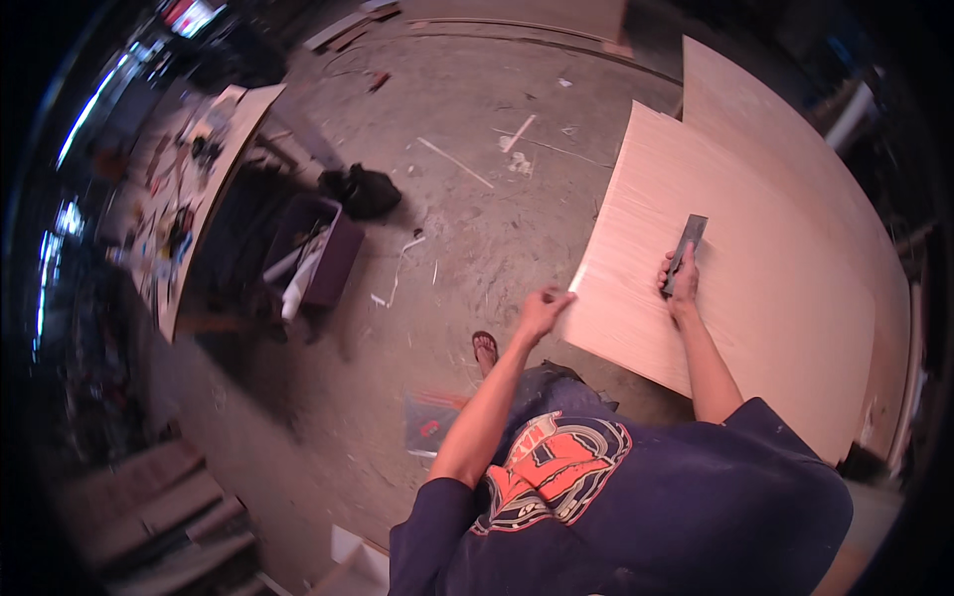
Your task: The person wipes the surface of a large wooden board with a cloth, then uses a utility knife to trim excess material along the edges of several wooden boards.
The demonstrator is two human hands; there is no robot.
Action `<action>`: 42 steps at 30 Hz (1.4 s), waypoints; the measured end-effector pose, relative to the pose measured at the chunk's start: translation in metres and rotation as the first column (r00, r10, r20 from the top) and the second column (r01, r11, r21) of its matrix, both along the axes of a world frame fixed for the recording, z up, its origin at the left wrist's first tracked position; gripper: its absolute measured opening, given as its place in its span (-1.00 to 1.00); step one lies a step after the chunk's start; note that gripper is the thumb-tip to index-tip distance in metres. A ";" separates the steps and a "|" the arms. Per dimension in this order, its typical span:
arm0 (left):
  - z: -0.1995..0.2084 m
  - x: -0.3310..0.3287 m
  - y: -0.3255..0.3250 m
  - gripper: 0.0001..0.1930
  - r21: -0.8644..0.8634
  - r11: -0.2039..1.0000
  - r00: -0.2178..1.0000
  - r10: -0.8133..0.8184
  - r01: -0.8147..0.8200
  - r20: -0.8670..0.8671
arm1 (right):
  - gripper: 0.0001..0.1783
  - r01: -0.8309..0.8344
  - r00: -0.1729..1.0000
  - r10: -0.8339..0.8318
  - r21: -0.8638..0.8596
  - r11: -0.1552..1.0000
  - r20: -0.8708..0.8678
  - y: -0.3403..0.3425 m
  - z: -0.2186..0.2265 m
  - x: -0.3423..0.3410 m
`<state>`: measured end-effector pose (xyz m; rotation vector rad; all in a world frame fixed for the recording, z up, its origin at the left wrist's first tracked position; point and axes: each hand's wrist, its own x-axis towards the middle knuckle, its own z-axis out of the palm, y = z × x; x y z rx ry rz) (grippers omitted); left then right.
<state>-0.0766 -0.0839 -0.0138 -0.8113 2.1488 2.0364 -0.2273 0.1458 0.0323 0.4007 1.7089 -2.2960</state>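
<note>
A large pale wooden sheet point(785, 248) lies at my right, its left edge running away from me. My right hand point(682, 282) is above the sheet, fingers wrapped round a dark grey flat bar-shaped tool point(694, 234) whose far end sticks out past the fingers. The tool's exact kind does not show. At the near left corner of the sheet is my left hand point(542, 313), fingers curled and drawn together beside a thin whitish strip point(580, 277) along the edge. What those fingers hold, if anything, is too small to make out.
A cluttered workbench point(224, 164) stands at the left, with a purple bin point(333, 260) of rolls and scraps and a black bag point(363, 191) beside it. Thin offcuts point(455, 162) litter the concrete floor. Stacked boards point(159, 507) lie at the lower left.
</note>
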 end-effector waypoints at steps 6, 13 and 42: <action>-0.004 -0.033 -0.013 -0.60 0.332 0.726 0.771 -0.636 0.603 -0.009 | -0.49 0.209 0.977 -0.202 0.139 0.968 -0.061 -0.008 0.016 0.025; -0.008 -0.042 -0.036 -0.74 0.673 0.301 0.387 -0.922 0.676 0.023 | -0.50 0.458 0.886 -0.460 0.247 0.854 -0.053 -0.030 0.017 0.061; 0.080 -0.484 -0.075 -0.68 -0.010 -0.665 -0.647 -0.729 0.746 0.222 | -0.16 0.859 0.173 -0.928 0.512 -0.022 -0.330 -0.279 0.060 -0.088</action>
